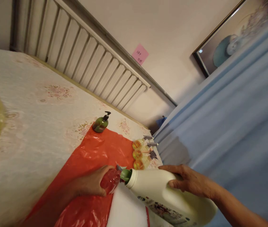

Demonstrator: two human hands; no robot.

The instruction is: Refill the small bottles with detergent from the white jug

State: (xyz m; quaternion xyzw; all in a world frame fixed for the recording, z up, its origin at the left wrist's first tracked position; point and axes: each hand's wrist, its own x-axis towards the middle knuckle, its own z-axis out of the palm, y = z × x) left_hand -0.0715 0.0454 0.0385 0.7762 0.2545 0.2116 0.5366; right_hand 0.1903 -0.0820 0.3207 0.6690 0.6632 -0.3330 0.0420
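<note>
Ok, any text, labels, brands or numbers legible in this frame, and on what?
Nothing can be read.
Pink sticky note on the wall: handwritten marks, too small to read.
Label on the white jug held by the right hand: printed picture, any wording blurred.
Green pump bottle: no readable label.

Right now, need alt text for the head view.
Right hand tips a large white jug, its green neck against a small red bottle gripped by the left hand, over an orange plastic sheet on a table.
</note>
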